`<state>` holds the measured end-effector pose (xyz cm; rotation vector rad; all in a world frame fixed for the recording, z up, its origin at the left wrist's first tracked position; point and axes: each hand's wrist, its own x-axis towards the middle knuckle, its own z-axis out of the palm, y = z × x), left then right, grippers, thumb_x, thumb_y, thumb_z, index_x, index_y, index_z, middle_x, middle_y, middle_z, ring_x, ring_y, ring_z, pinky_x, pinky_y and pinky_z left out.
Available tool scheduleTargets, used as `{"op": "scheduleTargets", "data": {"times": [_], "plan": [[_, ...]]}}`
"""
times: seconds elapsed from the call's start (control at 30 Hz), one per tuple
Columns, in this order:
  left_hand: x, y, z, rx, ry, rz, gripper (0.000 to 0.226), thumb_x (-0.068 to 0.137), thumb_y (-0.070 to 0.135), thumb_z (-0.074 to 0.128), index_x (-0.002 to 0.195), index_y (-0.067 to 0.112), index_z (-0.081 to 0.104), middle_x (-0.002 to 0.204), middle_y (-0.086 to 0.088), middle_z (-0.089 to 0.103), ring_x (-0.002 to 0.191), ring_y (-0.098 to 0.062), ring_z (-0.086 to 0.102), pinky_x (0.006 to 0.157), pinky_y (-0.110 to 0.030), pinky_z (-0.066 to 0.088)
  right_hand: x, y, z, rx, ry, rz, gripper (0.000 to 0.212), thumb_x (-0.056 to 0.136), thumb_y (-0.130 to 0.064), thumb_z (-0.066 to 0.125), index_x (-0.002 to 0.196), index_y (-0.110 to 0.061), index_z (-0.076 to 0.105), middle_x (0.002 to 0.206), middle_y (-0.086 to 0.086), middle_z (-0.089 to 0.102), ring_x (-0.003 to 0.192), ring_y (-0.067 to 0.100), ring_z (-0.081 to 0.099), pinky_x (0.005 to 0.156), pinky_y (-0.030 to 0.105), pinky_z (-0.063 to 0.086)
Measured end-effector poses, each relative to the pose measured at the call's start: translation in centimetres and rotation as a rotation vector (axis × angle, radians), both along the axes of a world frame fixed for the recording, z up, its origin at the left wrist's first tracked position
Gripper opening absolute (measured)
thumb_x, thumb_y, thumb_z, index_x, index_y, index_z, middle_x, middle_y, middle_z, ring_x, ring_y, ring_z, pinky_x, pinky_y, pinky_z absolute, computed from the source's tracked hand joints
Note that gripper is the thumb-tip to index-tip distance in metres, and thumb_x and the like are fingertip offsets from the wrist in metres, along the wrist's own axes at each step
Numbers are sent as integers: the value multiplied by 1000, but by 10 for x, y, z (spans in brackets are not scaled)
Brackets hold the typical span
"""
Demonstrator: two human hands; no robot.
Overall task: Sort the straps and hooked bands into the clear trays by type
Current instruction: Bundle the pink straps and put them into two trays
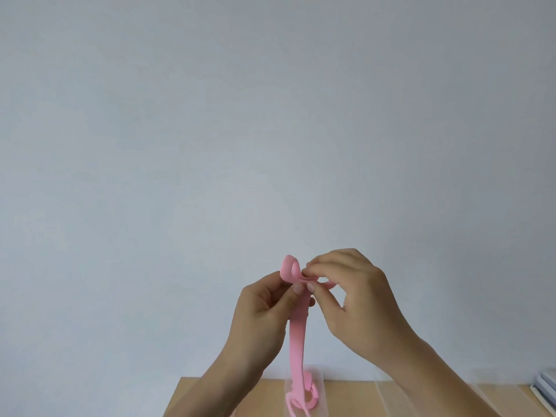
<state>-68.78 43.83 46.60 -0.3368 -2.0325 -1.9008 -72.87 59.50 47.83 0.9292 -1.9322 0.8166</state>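
Note:
A long pink strap [298, 335] hangs down in front of the pale wall, its upper end folded into a loop. My left hand [264, 311] pinches the strap just below the loop. My right hand [352, 296] pinches the folded part from the right with thumb and fingertips. The strap's lower end drops into a narrow clear tray [319, 395] on the wooden table, where more pink strap lies coiled. Both hands are raised well above the table.
The wooden table [204, 398] shows only along the bottom edge. Another clear tray [445, 398] lies to the right of the first. A stack of pale flat items [546, 389] sits at the far right. A bare wall fills most of the view.

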Motion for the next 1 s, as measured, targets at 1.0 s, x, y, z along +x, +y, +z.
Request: {"op": "scheduleTargets", "data": {"times": [1.0], "plan": [[26,-2,-8,-122,-48,92,17,94,13,71,90,28,79,88,2,79,92,-21,74,92,-45,58,30,4,-21,-187,-487,144,17,88,-10,72,97,-25,73,83,-15,70,70,14,69,69,33,57]]}}
